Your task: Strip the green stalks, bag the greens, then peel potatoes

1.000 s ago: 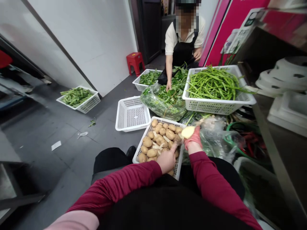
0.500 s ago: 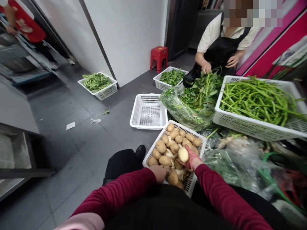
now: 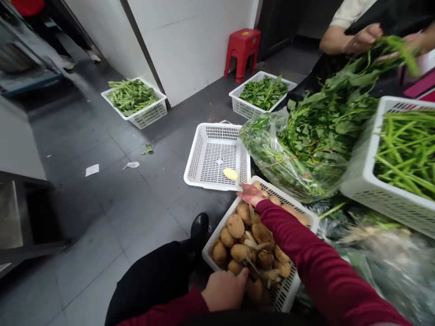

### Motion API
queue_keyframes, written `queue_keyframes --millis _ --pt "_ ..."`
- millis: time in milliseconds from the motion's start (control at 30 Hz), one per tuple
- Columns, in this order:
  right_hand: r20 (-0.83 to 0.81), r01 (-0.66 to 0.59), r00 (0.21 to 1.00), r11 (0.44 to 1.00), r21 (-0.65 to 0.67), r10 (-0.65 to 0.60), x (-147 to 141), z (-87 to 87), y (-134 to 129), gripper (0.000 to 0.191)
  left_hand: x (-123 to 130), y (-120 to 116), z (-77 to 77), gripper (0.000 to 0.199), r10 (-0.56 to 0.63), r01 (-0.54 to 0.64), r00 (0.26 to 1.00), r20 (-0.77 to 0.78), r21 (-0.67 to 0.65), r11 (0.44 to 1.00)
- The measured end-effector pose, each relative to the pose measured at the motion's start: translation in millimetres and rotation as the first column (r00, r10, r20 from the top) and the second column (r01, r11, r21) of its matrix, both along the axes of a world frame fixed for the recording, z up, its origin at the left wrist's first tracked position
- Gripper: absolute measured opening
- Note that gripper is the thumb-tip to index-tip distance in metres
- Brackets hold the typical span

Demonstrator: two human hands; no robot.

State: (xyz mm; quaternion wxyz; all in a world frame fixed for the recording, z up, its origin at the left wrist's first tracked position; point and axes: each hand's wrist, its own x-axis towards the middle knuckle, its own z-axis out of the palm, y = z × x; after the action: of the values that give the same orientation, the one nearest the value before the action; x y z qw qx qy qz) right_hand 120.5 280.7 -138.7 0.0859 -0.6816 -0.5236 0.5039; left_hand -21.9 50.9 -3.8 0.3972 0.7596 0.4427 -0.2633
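Observation:
A peeled potato [image 3: 231,174], pale yellow, lies in the white basket [image 3: 190,170] by its near right corner. My right hand [image 3: 250,194] is stretched out at that corner, apart from the potato, its fingers extended and nothing in them. Below is a second white basket [image 3: 209,246] full of unpeeled potatoes [image 3: 235,225] with strips of peel [image 3: 251,240] among them. Over its near edge my left hand [image 3: 226,290] is closed around a peeler [image 3: 252,267], of which only a thin metal part shows.
A co-worker's hands [image 3: 365,38] hold green stems at the upper right. Leafy greens [image 3: 322,131] spill from a clear bag beside the baskets. Further off stand a basket of green pods [image 3: 131,97], a basket of leaves [image 3: 263,93] and a red stool [image 3: 242,52].
My right hand has moved forward from the potato basket and let go of the peeled potato in the other basket. My left hand stays low with the peeler. The view has shifted.

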Motion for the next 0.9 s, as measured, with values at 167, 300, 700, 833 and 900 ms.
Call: queue_keyframes --millis 167,300,700,833,900 --pt "0.284 -0.445 0.869 0.891 0.087 0.406 -2.7 -33.7 24.5 0.025 -6.7 18.7 -9.2 0.060 0.042 -0.048 0.997 -0.059 -0.107 0.993" --pt "0.427 -0.608 0.735 0.791 0.070 0.527 -17.6 -55.4 31.2 0.012 -9.1 23.6 -25.8 0.062 0.103 -0.119 0.990 -0.093 -0.186 0.975" --pt "0.369 -0.547 0.799 0.829 0.118 0.475 -97.6 -41.7 -15.2 0.025 -3.7 35.3 -18.6 0.064 0.079 -0.127 0.980 -0.182 -0.273 0.954" --pt "0.177 -0.376 0.918 0.921 0.103 0.355 -71.5 -34.8 -8.8 0.012 -2.2 35.5 -9.8 0.067 0.043 -0.079 0.989 -0.145 -0.252 0.965" --pt "-0.014 -0.163 0.986 0.981 0.107 0.165 -30.4 -29.4 -13.1 0.012 -0.4 32.5 -5.7 0.066 0.015 -0.036 0.996 -0.093 -0.232 0.972"
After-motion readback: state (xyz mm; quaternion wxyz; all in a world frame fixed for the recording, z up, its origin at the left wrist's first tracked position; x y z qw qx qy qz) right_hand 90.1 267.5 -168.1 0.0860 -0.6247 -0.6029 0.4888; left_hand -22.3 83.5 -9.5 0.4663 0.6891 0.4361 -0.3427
